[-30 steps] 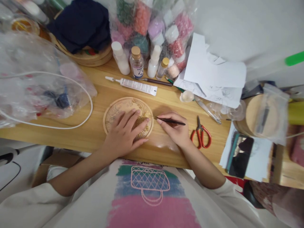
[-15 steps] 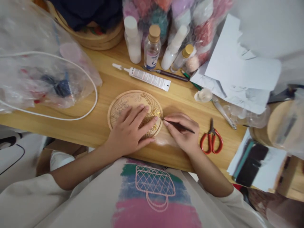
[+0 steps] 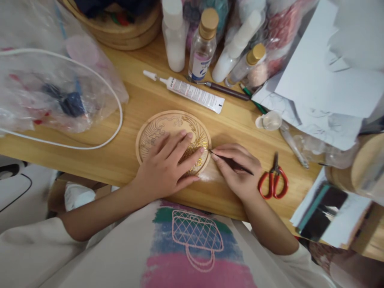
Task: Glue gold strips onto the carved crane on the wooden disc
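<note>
A round wooden plaque [image 3: 150, 132] with carved lines, partly gold on its right side, lies on the wooden table. My left hand [image 3: 168, 168] rests flat on it with fingers spread, hiding its lower middle. To the right, my right hand [image 3: 240, 168] pinches a thin dark tool [image 3: 243, 169], whose tip meets the plaque's right rim beside the gold lines. Red-handled scissors [image 3: 273, 180] lie just right of that hand. Above the plaque is a white tube [image 3: 196, 95] with its nozzle pointing left.
Bottles [image 3: 201, 50] stand at the back beside a dark-handled tool [image 3: 228, 91]. Papers [image 3: 324, 96] and a dark phone-like object [image 3: 324, 212] lie on the right. A plastic bag [image 3: 99, 84] and white cable [image 3: 121, 116] occupy the left; a round wooden box [image 3: 129, 36] stands behind.
The camera view has shifted slightly, so the bottles and scissors appear larger or farther right. Both hands keep nearly the same pose on and beside the plaque.
</note>
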The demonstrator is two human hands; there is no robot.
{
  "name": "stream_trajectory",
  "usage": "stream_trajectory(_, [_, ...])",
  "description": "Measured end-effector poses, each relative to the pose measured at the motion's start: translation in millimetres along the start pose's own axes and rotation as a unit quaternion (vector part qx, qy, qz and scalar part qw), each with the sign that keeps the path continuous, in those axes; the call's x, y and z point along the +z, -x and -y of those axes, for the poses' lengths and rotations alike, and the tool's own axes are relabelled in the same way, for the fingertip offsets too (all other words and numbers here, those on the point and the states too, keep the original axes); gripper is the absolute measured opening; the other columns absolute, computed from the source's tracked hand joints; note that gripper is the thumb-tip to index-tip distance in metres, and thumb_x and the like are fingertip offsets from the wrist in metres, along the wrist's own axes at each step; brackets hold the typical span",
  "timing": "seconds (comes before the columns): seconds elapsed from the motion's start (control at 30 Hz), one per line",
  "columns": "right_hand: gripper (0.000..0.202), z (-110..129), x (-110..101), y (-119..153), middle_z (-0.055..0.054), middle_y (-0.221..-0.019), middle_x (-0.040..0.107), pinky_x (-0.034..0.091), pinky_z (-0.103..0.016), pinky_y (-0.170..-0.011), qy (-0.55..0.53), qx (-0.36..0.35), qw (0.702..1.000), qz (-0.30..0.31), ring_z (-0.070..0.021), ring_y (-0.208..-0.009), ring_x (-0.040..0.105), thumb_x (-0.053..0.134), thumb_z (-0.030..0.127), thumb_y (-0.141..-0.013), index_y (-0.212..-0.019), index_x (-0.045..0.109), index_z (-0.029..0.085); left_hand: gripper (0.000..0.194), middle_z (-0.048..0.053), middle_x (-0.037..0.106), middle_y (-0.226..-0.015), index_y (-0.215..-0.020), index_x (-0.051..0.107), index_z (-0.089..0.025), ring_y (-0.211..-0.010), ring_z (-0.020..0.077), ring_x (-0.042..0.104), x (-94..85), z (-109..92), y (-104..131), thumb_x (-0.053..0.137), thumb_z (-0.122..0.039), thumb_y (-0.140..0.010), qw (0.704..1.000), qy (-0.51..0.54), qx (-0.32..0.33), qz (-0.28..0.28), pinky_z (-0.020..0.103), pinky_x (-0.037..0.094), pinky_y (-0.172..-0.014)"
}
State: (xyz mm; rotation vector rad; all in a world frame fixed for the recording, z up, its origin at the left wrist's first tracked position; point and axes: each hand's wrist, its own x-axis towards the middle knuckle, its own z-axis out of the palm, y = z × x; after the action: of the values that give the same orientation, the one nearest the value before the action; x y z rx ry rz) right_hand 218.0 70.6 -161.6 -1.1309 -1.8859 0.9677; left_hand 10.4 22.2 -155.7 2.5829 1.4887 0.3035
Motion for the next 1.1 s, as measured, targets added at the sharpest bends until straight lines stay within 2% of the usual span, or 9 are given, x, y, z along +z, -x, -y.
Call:
stream_trajectory(0.43, [0.013, -0.3, -1.3, -0.1, -0.003, -0.084, 0.076, 0.059, -0.032, -0.073, -0.003, 0.017, 1.0, 0.007, -0.0175, -0.079, 0.071, 0.069, 0.014, -0.083, -0.087, 0.075, 0.024, 0.053, 0.02, 0.051, -0.143, -0.135, 0.056, -0.019, -0.134, 0.036, 0.048, -0.1, -0.8, 0.2, 0.055, -0.05, -0.092, 1.0, 0.0, -0.008, 0.006, 0.053, 0.039, -0.109])
stream_trajectory(0.8, [0.017, 0.1, -2.1, 0.5, -0.002, -0.083, 0.076, 0.058, -0.029, -0.072, -0.027, -0.001, 1.0, -0.002, -0.0152, -0.078, 0.07, 0.072, 0.009, -0.079, -0.087, 0.074, 0.024, 0.052, 0.021, 0.053, -0.141, -0.134, 0.057, -0.019, -0.133, 0.0358, 0.049, 0.4, -0.8, 0.2, 0.053, -0.051, -0.093, 1.0, -0.008, -0.003, -0.002, 0.053, 0.041, -0.108])
stream_trajectory(1.1, [0.015, 2.3, 2.9, -0.2, -0.004, -0.084, 0.076, 0.059, -0.031, -0.071, 0.013, 0.0, 1.0, -0.012, -0.0168, -0.078, 0.071, 0.07, 0.011, -0.081, -0.089, 0.075, 0.023, 0.054, 0.022, 0.052, -0.142, -0.135, 0.057, -0.019, -0.133, 0.0369, 0.049, 0.4, -0.9, -0.4, 0.054, -0.051, -0.092, 1.0, -0.002, -0.003, 0.001, 0.054, 0.041, -0.108])
